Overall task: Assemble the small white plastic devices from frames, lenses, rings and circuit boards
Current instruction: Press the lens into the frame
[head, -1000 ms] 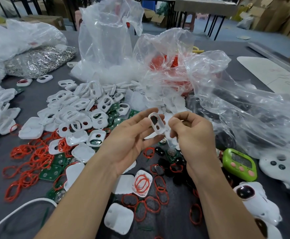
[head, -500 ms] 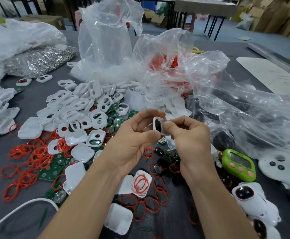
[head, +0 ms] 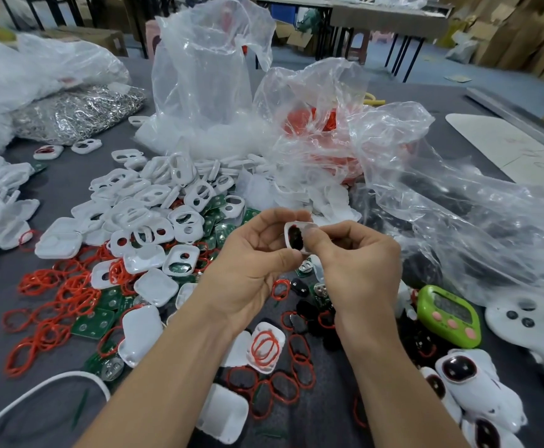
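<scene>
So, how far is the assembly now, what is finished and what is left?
Done: a few finished devices with dark lenses lie at the lower right. In hand: the left hand and right hand pinch one frame, a dark lens showing in its opening. Left: a large pile of empty frames, many loose red rings and green circuit boards.
</scene>
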Available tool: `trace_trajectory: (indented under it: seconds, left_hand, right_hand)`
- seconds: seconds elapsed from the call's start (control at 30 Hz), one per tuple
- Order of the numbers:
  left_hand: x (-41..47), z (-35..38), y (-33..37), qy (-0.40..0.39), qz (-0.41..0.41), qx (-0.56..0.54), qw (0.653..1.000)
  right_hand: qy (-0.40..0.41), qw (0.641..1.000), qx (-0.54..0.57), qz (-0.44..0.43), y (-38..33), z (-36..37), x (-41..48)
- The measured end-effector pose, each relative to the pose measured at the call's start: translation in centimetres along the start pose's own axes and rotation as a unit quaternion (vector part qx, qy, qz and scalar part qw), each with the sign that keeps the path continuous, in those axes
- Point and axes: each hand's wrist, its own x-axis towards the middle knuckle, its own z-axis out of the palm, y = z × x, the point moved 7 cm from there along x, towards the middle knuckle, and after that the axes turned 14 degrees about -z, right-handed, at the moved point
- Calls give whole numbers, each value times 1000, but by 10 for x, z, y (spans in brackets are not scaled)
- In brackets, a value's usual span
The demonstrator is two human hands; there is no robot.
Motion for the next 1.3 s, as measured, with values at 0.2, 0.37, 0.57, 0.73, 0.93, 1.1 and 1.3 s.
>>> trace_trajectory:
  seconds: [0.2,0.37,0.57,0.73,0.93,1.1,1.3]
  left_hand:
    - [2,0,-2,3,2,13,1000]
    - [2,0,-5,7,3,14,1000]
    - [3,2,-4,6,3,15,1000]
    - [1,2,-2,16,20,26,999]
    - [1,2,1,10,36,26,999]
    - [0,6,2,-27,22,-20,999]
    - [-3,10,6,-76,3,-44,996]
  right_hand:
    - [4,1000,-8,2,2,-1,2]
    - [5,999,-32,-4,0,-2,1]
    - [0,997,-70,-33,-8,-4,1]
    - [-17,977,-175,-119,-24,-3,1]
    - [-19,962,-219,-162,-32,-2,-3]
    - [58,992,-21,-111,-29,-18,1]
    - [-37,980,150,128,6,-12,13]
